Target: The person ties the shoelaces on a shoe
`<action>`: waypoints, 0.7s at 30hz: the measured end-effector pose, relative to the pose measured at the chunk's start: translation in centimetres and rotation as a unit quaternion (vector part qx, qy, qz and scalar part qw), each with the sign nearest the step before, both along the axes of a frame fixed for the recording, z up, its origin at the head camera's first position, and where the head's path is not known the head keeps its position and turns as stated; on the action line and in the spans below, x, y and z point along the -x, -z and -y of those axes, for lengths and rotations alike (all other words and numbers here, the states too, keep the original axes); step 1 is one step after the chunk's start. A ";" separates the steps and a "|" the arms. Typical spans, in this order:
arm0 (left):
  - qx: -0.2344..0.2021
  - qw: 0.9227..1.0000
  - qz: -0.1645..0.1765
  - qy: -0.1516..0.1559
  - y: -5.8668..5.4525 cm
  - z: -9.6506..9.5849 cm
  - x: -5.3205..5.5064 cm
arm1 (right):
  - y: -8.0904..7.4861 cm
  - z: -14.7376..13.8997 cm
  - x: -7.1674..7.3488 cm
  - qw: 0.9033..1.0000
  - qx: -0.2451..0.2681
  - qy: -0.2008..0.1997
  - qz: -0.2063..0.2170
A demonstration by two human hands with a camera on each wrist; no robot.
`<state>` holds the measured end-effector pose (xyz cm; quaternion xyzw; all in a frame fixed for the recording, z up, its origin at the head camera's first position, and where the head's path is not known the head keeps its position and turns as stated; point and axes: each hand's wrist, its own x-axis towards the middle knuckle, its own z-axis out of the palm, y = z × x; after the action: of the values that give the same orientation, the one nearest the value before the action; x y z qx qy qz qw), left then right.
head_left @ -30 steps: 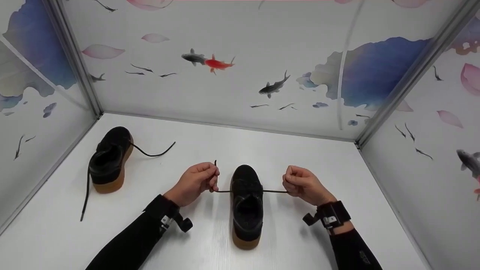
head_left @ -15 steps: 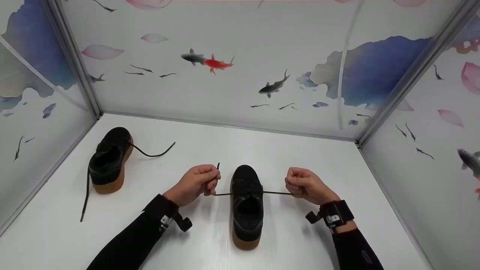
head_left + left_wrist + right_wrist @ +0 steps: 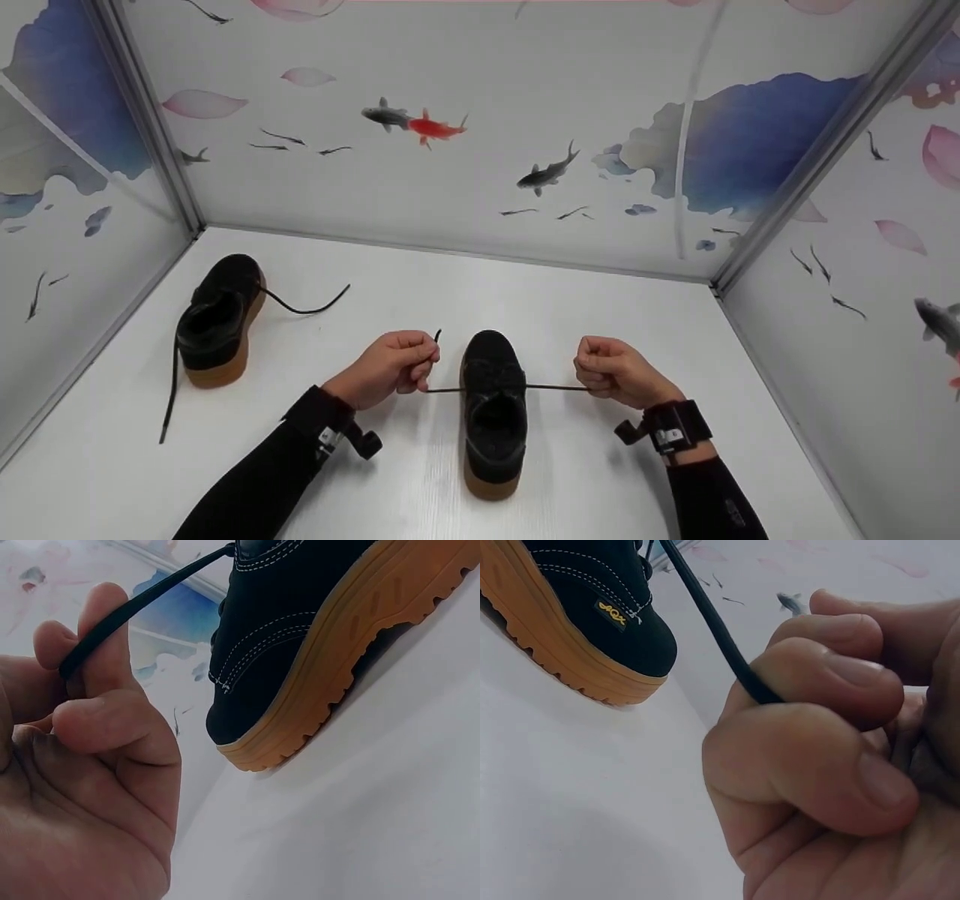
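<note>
A black shoe [image 3: 495,442] with a tan ridged sole and pale stitching stands on the white table, toe pointing away from me. Its dark shoelace [image 3: 555,387] runs out tautly on both sides. To the left of the shoe, my left hand [image 3: 390,367] pinches one lace end, whose tip pokes up past the fingers. On the other side my right hand [image 3: 619,371] grips the opposite end in curled fingers. The right wrist view shows that lace [image 3: 712,622] passing between two fingers; a small yellow-lettered label [image 3: 611,615] sits on the shoe's side.
A second black shoe [image 3: 217,322] stands at the far left, its laces [image 3: 307,310] trailing loose on both sides. White panels [image 3: 465,187] printed with fish and petals enclose the table [image 3: 600,300] at the back and sides.
My right hand has shifted slightly right and toward me, drawing out a bit more lace. The left hand has dropped slightly toward me. Both shoes have stayed in place.
</note>
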<state>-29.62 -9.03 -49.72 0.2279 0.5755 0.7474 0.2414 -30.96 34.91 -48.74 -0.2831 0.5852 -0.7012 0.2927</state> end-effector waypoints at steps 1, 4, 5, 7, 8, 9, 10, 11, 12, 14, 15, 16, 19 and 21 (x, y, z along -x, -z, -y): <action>0.001 1.000 0.004 0.000 0.1 0.0 0.0 | 0.0 0.0 0.0 1.000 -0.002 0.003 0.002; 0.004 1.000 0.012 -0.010 0.2 -0.2 0.0 | 0.3 0.0 0.0 1.000 -0.006 0.021 0.001; 0.005 1.000 0.014 -0.015 0.2 -0.3 -0.1 | 0.4 0.1 0.0 0.999 -0.009 0.031 0.000; 0.013 0.999 0.019 -0.029 0.2 -0.6 -0.3 | 0.7 0.3 0.0 0.999 -0.011 0.052 -0.002; 0.019 0.999 0.020 -0.036 0.3 -0.8 -0.4 | 0.9 0.4 0.0 0.998 -0.012 0.063 -0.004; 0.025 0.999 0.020 -0.044 0.2 -1.0 -0.6 | 1.0 0.5 0.0 0.997 -0.014 0.074 -0.005; 0.034 0.998 0.018 -0.051 0.2 -1.2 -0.7 | 1.0 0.6 0.0 0.996 -0.015 0.085 -0.005; 0.043 0.997 0.014 -0.058 0.1 -1.4 -0.9 | 1.1 0.7 0.0 0.995 -0.016 0.096 -0.006; 0.054 0.996 0.009 -0.068 0.1 -1.6 -1.0 | 1.2 0.8 0.0 0.994 -0.016 0.105 -0.007; 0.072 0.993 -0.002 -0.088 0.1 -2.1 -1.2 | 1.3 1.0 0.0 0.992 -0.019 0.125 -0.006; 0.081 0.992 -0.006 -0.100 0.1 -2.3 -1.3 | 1.3 1.1 -0.1 0.991 -0.020 0.134 -0.005; 0.089 0.990 -0.010 -0.113 0.1 -2.5 -1.3 | 1.4 1.3 -0.1 0.989 -0.022 0.143 -0.003; 0.107 0.984 -0.010 -0.145 0.3 -2.9 -1.3 | 1.5 1.6 -0.1 0.987 -0.028 0.159 0.007; 0.111 0.981 -0.008 -0.159 0.4 -3.1 -1.3 | 1.6 1.7 -0.2 0.986 -0.031 0.161 0.010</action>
<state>-28.31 -5.93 -50.16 0.1107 0.6858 0.7058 0.1385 -30.79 33.17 -50.38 -0.1683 0.6417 -0.7236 0.1906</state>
